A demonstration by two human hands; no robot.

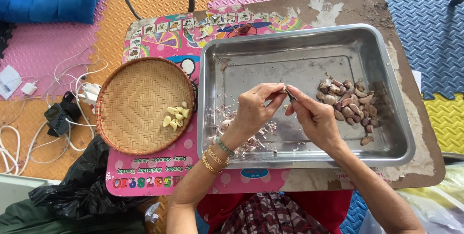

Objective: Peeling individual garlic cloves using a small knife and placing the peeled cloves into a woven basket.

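While both hands meet over the middle of the steel tray (pixel 382 60), the left hand (pixel 252 110) pinches a garlic clove (pixel 282 89) between thumb and fingertips, and the right hand (pixel 311 118) is closed around a small dark tool (pixel 291 94), seemingly a little blade, its tip set against the clove. The clove sits above the tray floor, just left of the heap of unpeeled cloves (pixel 350 106) and above the scattered skins (pixel 241 135).

As far as I can judge, the clove's long axis runs roughly left to right, one end hidden in the left fingers and the other turned toward the right hand; which end is the root I cannot tell.

The risk I see lies in how close the blade tip is to the left thumb: a slip on the papery skin could nick it. A loose pinch could also drop the clove among the skins, and not into the woven basket (pixel 130 94) with the peeled cloves (pixel 176 116) on the desk (pixel 159 171).
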